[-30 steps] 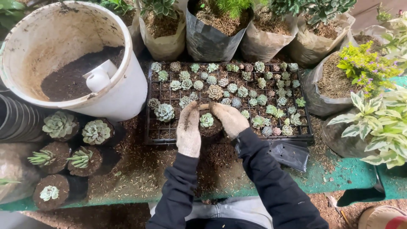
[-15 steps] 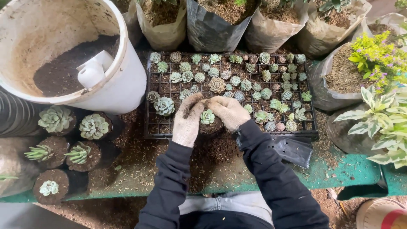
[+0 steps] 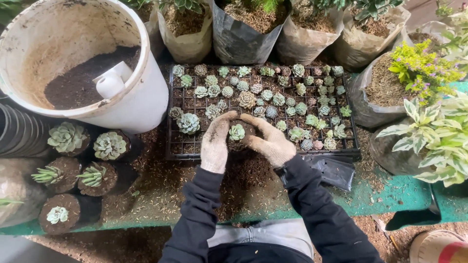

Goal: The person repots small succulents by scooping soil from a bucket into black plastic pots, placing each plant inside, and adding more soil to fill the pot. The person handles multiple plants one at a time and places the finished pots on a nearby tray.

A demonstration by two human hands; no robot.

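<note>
Both gloved hands, left hand (image 3: 215, 144) and right hand (image 3: 271, 141), cup a small succulent (image 3: 237, 132) just before the tray (image 3: 263, 153); squeezing could crumble its soil.

Open room is left on the surface (image 3: 390, 195) near the body. The way is blocked leftward by the bucket (image 3: 141, 97) and pots (image 3: 109, 146), ahead by the tray (image 3: 351, 146) and bags (image 3: 243, 39).

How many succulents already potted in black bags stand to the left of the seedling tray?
5, in a cluster: two in the back row, two spiky ones in the middle row, one in front. More may be hidden beyond the left edge.
</note>
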